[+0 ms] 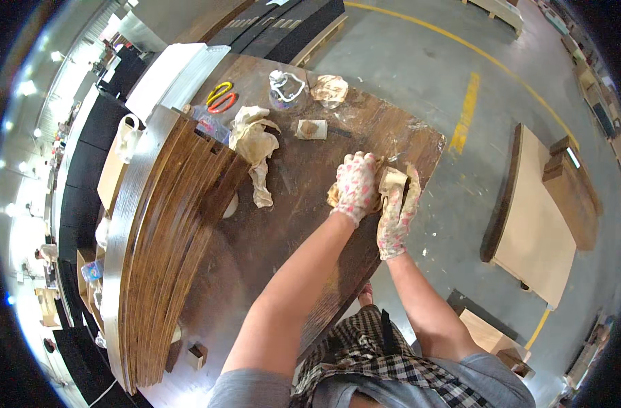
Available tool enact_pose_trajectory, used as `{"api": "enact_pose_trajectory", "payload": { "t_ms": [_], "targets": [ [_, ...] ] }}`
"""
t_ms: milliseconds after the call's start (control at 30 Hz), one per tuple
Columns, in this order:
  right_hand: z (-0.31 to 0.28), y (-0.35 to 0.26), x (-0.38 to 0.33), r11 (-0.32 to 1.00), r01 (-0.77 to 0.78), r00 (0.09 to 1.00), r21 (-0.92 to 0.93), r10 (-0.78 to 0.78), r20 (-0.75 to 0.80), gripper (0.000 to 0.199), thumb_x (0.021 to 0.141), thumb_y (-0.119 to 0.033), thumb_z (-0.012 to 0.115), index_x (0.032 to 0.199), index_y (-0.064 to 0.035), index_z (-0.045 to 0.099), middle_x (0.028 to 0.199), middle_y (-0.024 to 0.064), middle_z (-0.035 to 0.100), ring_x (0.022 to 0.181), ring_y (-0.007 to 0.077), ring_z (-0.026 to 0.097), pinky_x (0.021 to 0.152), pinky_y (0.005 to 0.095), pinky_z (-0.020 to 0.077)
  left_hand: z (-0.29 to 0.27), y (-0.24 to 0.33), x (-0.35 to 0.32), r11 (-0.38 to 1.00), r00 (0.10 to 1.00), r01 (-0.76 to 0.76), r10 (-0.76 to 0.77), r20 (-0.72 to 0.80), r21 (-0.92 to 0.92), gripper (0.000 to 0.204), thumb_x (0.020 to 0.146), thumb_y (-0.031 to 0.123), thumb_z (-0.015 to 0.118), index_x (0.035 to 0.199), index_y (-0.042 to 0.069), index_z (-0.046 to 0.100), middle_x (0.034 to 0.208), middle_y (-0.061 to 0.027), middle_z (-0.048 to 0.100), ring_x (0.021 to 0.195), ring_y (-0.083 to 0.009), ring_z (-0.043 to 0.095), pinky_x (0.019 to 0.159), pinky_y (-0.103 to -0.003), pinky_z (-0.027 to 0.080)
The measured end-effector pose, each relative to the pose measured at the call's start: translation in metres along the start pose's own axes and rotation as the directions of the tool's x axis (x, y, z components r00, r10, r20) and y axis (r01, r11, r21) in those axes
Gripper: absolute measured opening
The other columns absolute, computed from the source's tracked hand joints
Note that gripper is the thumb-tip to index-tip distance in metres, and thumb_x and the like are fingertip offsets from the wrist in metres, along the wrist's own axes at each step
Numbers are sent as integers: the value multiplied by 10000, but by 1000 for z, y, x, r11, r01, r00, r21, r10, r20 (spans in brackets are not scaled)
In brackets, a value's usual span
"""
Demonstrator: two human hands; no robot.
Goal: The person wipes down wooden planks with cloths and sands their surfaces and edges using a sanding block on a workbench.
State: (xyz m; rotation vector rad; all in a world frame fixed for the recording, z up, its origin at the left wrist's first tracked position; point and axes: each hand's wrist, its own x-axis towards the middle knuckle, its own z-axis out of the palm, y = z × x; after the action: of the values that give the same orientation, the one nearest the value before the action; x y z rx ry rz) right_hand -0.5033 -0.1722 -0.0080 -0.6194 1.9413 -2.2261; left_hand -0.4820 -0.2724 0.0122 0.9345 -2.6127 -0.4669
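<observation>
Both my hands wear pale gloves with a pink floral pattern. My left hand (357, 182) is closed and pressed down on a crumpled tan rag (333, 195) near the right edge of the brown wooden table (256, 245). Just to its right, my right hand (397, 221) is bent round a small pale flat-faced piece (392, 179). Its exact kind is unclear, and my fingers partly cover it. Beyond my hands, a small white plate with a brown lump (311, 130) lies beside a dark flat strip (339, 133).
A stack of long brown boards (161, 238) covers the table's left side. Near it lie a crumpled cream cloth (255, 136) and yellow-and-red-handled scissors (221, 97). A clear bottle (284, 92) stands at the back. Pale panels (538, 217) rest on the floor to the right.
</observation>
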Motion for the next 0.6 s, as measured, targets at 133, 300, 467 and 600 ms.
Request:
{"api": "enact_pose_trajectory", "payload": {
  "t_ms": [133, 300, 467, 600],
  "targets": [
    [1, -4, -2, 999, -15, 1000, 50, 15, 2, 480, 972, -158, 479, 1401, 23, 363, 1398, 164, 432, 1300, 268, 408, 1091, 367, 314, -20, -4, -22, 995, 992, -67, 58, -108, -78, 217, 802, 207, 648, 965, 69, 611, 995, -135, 588, 963, -332, 546, 803, -444, 449],
    [-38, -14, 20, 994, -108, 982, 26, 103, 161, 495, 935, -238, 596, 1341, 0, 445, 1315, 139, 495, 1207, 214, 482, 1052, 330, 364, -77, -17, -192, 1000, 999, -20, 21, -28, 7, 329, 769, 208, 674, 1075, 99, 618, 1126, -97, 597, 1021, -293, 563, 883, -411, 452],
    [-73, -69, 0, 889, -422, 846, 179, 315, 431, 592, 836, -228, 718, 1337, -56, 453, 1183, 123, 583, 1052, 241, 599, 900, 391, 536, -128, -51, -330, 983, 985, 166, -162, -54, 74, 320, 745, 204, 667, 1045, 106, 611, 1166, -101, 592, 1084, -332, 536, 929, -464, 407],
    [-93, -65, -77, 729, 585, 638, -354, -144, 757, 620, 804, -277, 737, 1333, -94, 468, 1234, 121, 559, 1035, 279, 595, 891, 421, 525, -124, -51, -330, 980, 980, 194, -192, -50, 38, 294, 743, 210, 650, 1012, 101, 606, 1138, -103, 593, 1048, -330, 542, 900, -459, 415]
  ]
}}
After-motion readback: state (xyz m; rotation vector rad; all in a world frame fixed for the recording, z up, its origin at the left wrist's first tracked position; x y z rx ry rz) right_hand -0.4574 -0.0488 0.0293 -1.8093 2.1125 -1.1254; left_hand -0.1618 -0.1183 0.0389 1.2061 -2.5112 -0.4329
